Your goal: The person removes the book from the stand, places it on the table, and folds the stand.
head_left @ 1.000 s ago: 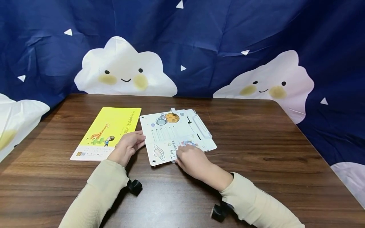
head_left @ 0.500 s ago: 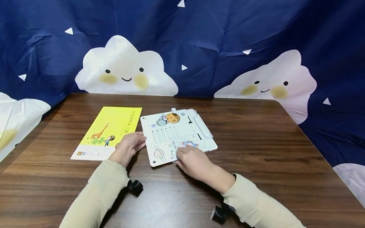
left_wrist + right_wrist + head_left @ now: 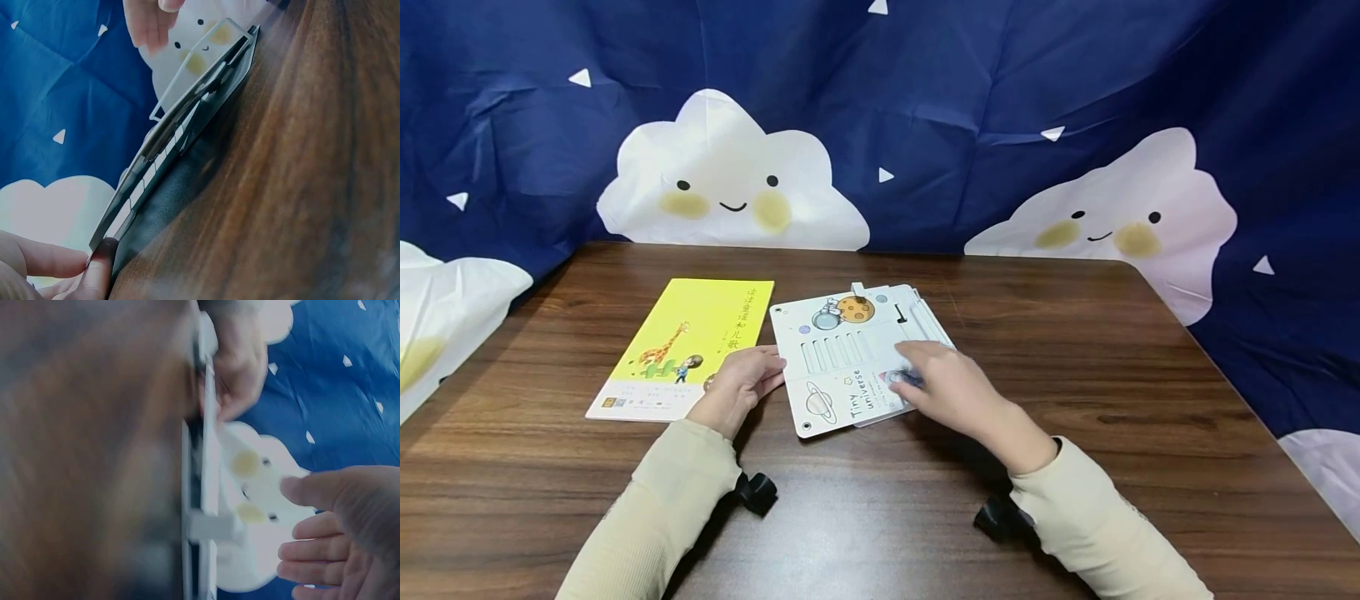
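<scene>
A white folded book stand (image 3: 827,362) printed with a planet, an astronaut and "Tiny universe" lies at the middle of the table. At its left edge my left hand (image 3: 741,385) pinches the panel between thumb and fingers, as the left wrist view shows with the layered stand (image 3: 169,140) seen edge-on. My right hand (image 3: 958,392) is over the stand's right part, covering some of the rocket print. In the right wrist view that hand (image 3: 347,534) has loose, spread fingers, apart from the panel and holding nothing.
A yellow book (image 3: 662,354) with a giraffe on its cover lies just left of the stand, partly behind my left hand. The brown wooden table (image 3: 1112,375) stretches right and forward. A blue cloth (image 3: 925,100) with clouds hangs behind it.
My right hand has let go of the stand's near edge and moved right and up over its surface, its fingers opening. The left hand keeps its pinch; the stand stays in place.
</scene>
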`<control>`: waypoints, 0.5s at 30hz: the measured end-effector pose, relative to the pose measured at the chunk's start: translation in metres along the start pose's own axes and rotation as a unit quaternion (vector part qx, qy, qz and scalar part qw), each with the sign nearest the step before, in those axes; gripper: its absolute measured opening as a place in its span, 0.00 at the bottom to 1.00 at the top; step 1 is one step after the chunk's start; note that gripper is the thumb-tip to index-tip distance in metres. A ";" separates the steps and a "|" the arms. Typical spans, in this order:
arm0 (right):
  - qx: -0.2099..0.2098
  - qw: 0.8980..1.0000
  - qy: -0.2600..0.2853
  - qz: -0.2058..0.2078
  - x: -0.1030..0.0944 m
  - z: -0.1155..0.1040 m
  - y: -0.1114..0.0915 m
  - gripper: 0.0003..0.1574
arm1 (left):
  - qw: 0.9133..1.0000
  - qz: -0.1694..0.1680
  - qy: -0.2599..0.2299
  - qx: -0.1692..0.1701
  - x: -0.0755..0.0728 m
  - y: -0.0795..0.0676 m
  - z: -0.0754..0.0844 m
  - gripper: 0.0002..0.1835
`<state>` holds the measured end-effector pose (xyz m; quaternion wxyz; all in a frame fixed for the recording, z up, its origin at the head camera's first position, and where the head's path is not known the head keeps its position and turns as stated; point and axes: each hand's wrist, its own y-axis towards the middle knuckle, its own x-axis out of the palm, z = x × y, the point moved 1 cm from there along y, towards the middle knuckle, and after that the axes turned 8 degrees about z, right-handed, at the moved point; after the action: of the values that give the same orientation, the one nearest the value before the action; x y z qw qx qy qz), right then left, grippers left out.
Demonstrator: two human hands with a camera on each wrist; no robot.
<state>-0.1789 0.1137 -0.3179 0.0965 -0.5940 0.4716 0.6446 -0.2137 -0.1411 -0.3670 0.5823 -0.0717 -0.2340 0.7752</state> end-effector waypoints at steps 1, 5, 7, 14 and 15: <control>0.013 1.000 0.000 -0.012 -0.003 0.004 0.001 0.32 | 1.000 -0.002 -0.001 0.000 0.000 0.000 0.000 0.23; 0.057 0.996 -0.003 -0.070 -0.011 0.022 0.001 0.44 | 1.000 0.001 0.001 -0.002 0.001 0.002 0.000 0.23; 0.077 0.992 -0.005 -0.101 -0.013 0.030 0.000 0.49 | 1.000 0.004 0.003 -0.002 0.001 0.002 0.000 0.24; 0.113 0.979 0.019 -0.169 -0.010 0.051 -0.005 0.58 | 1.000 0.011 0.008 -0.003 0.002 0.002 0.000 0.23; 0.116 0.977 0.025 -0.177 -0.008 0.052 -0.006 0.58 | 1.000 0.011 0.008 -0.004 0.002 0.002 0.000 0.23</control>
<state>-0.2081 0.1584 -0.3213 0.2660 -0.6688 0.4327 0.5429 -0.2160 -0.1400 -0.3677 0.5752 -0.0828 -0.2319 0.7800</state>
